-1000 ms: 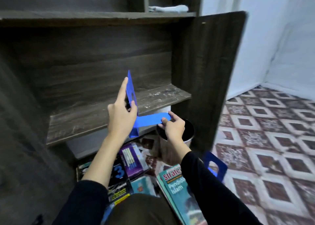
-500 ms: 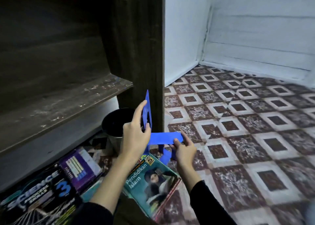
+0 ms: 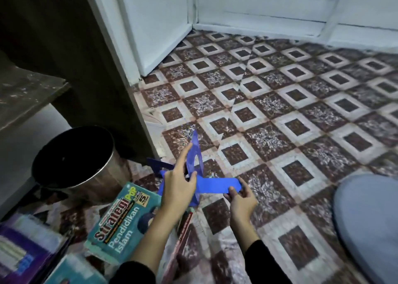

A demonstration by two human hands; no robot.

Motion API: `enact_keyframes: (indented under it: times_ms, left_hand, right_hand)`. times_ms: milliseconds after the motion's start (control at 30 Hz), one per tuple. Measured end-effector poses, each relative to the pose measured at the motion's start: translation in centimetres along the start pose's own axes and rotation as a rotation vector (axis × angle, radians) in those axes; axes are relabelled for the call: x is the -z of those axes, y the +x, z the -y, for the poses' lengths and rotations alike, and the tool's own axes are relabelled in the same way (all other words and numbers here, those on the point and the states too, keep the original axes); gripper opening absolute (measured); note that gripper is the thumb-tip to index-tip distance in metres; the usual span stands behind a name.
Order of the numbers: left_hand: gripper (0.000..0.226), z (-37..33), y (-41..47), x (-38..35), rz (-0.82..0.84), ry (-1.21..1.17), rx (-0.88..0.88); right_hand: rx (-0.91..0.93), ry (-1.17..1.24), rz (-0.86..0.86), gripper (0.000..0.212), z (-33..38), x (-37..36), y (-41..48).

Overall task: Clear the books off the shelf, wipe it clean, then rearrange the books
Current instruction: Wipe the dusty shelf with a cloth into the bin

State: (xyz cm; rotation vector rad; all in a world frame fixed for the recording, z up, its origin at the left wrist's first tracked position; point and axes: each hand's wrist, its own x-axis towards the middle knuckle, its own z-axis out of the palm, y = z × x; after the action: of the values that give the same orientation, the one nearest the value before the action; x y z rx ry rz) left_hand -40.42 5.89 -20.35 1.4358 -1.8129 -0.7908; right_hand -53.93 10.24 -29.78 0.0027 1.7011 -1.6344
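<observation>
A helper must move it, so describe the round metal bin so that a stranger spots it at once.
Find the dark wooden bookshelf's upright side panel at the view's left. At its foot stands the round metal bin. It is the only upright cylinder, black inside, among flat-lying books.

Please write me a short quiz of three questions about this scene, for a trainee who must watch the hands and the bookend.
1. True or false: the blue bookend lies on the shelf.
2. Which hands grip the bookend? A. left only B. right only C. both
3. Fill in: the teal book lies near the round, dark ____.

Key: 1 false, it is held clear of the shelf; 2 C, left hand and right hand; 3 bin.
</observation>
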Motion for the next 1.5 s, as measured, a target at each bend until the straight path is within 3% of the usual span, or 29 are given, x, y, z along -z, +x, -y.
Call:
enact_keyframes:
  times_ms: [367, 533, 867, 1233, 1500]
  left_hand:
    - [0.071, 5.6, 2.7, -4.9, 0.233, 0.114, 0.142]
    - [0.067, 7.9, 3.3, -6.0, 0.255, 0.087, 0.171]
    - [0.064, 11.2, 3.6, -7.3, 0.246, 0.101, 0.179]
    - [0.065, 12.8, 2.4, -7.8, 0.355, 0.073, 0.146]
    - [0.058, 13.2, 1.6, -7.6, 0.345, 0.060, 0.148]
  right_hand:
    - [-0.062, -0.110, -0.178, 0.039, -5.4, -1.0, 4.7]
    - [-0.076, -0.157, -0.231, 0.038, -7.9, -1.9, 6.2]
    - [-0.140, -0.221, -0.214, 0.036, -12.1, -4.3, 8.5]
    - [-0.128, -0.365, -0.193, 0.032, -13.4, -3.7, 8.8]
    - [-0.142, -0.406, -0.173, 0.027, -13.6, -3.6, 8.9]
